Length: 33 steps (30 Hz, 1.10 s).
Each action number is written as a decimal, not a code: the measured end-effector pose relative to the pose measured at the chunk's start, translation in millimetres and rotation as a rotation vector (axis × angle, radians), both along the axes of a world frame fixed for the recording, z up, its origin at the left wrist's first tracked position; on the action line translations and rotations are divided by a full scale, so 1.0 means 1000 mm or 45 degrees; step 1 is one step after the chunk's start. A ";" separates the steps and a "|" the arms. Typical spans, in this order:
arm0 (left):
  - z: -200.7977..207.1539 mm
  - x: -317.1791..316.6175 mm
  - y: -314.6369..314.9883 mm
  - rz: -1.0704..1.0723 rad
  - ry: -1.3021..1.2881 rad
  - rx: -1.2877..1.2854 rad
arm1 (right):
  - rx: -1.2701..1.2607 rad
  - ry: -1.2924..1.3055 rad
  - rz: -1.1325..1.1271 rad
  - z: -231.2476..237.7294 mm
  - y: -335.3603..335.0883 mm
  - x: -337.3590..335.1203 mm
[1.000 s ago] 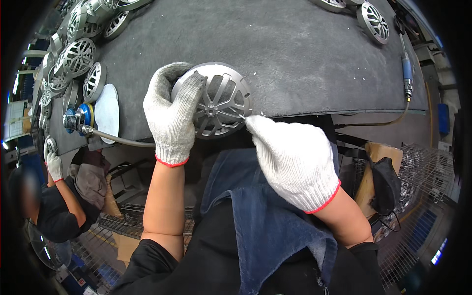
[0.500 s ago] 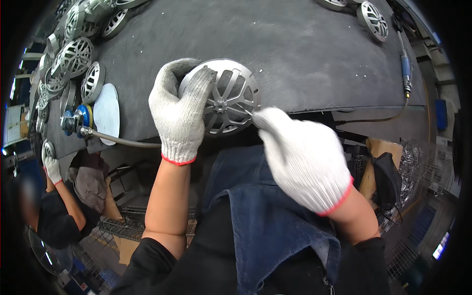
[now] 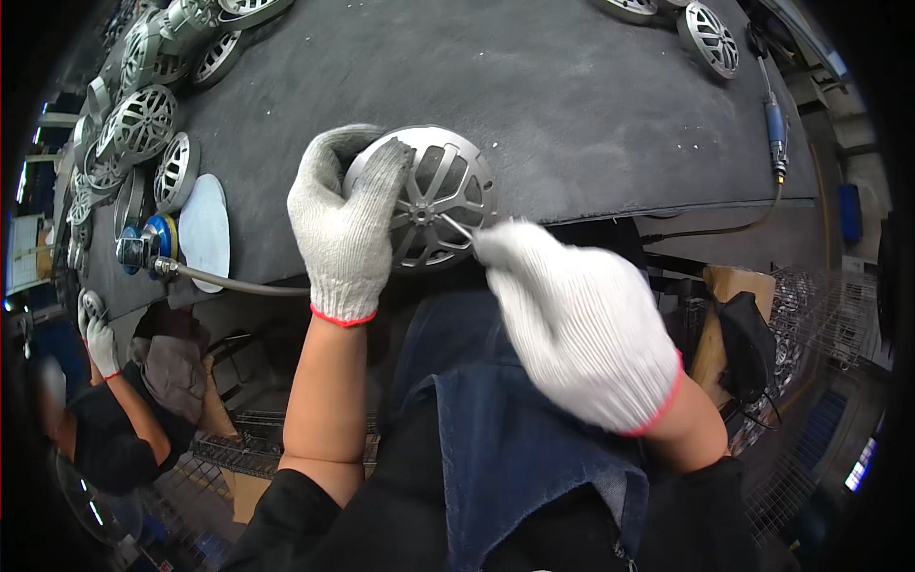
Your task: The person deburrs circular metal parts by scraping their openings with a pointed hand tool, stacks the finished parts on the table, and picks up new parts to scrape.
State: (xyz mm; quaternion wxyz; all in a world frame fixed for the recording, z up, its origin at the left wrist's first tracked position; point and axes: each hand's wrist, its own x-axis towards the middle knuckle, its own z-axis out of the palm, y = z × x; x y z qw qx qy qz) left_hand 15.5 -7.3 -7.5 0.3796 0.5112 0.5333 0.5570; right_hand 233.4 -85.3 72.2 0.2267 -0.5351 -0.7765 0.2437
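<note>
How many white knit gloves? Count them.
3: left hand gripping a round grey metal grille, right hand holding a thin metal tool, co-worker's hand far left; more possibly hidden.

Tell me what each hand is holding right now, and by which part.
The left hand grips the round metal grille by its left rim. The right hand holds a thin metal tool by its rear end, tip on the grille.

Two gloved hands (image 3: 348,224) (image 3: 581,319), one held metal grille (image 3: 434,195), two air tools (image 3: 148,248) (image 3: 774,133).

Bare dark mat (image 3: 572,105) lies open beyond the held grille (image 3: 434,195); stacked grilles (image 3: 143,124) and a sander (image 3: 152,243) crowd the left, probably blocking reach there.
</note>
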 end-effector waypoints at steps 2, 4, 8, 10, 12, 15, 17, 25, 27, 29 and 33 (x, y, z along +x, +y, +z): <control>0.003 -0.003 -0.001 -0.007 0.026 -0.017 | -0.158 -0.030 0.046 0.014 -0.009 0.008; 0.003 0.002 0.004 -0.037 -0.005 -0.028 | -0.177 -0.034 0.051 -0.003 -0.016 0.018; 0.013 0.000 0.017 -0.098 0.205 -0.197 | -0.048 0.053 0.046 -0.015 -0.015 0.024; 0.016 -0.002 0.027 -0.167 0.292 -0.237 | -0.036 0.163 0.008 -0.016 -0.016 0.028; 0.025 0.003 0.039 -0.272 0.449 -0.298 | 0.012 0.286 -0.086 -0.020 -0.016 0.034; 0.035 0.011 0.060 -0.362 0.678 -0.316 | 0.078 0.260 -0.143 -0.033 -0.008 0.034; 0.044 0.018 0.072 -0.393 0.888 -0.185 | 0.057 0.199 -0.142 -0.034 -0.002 0.032; 0.092 0.083 0.081 -0.300 1.716 0.317 | 0.144 -0.226 -0.072 -0.014 0.010 0.041; 0.093 0.089 0.103 -0.660 1.701 -0.270 | 0.119 -0.267 -0.024 -0.009 0.016 0.044; 0.093 0.090 0.106 -0.692 1.753 -0.206 | 0.160 -0.453 0.049 -0.006 0.021 0.050; 0.088 0.086 0.110 -0.765 1.956 0.027 | 0.366 -0.533 0.005 -0.009 0.036 0.056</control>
